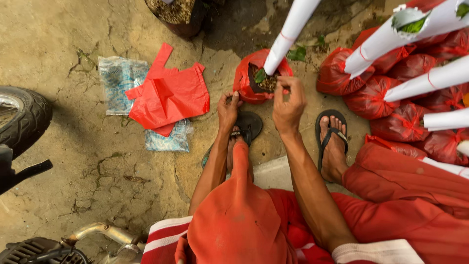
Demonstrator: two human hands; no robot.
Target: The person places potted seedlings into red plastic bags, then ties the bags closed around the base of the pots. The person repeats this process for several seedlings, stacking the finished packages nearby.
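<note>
We sit outdoors on cracked bare earth (97, 161), a makeshift plant-packing spot: tied red soil bags (405, 122), white paper-wrapped seedlings (430, 80), spare plastic bags (168, 95), a motorbike tyre (22, 117) alongside.

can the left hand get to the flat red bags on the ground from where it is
Probably yes: the left hand is at the red bag, and only open ground lies between it and the flat red bags.

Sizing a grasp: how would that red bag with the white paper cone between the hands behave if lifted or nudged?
The red bag is thin, crinkled plastic over dark soil, so probably floppy-walled and heavy for its size. The tall white paper cone leans out of it, so it likely tips when nudged. Left hand and right hand grip its rim; lifted there, the film may stretch.
</note>
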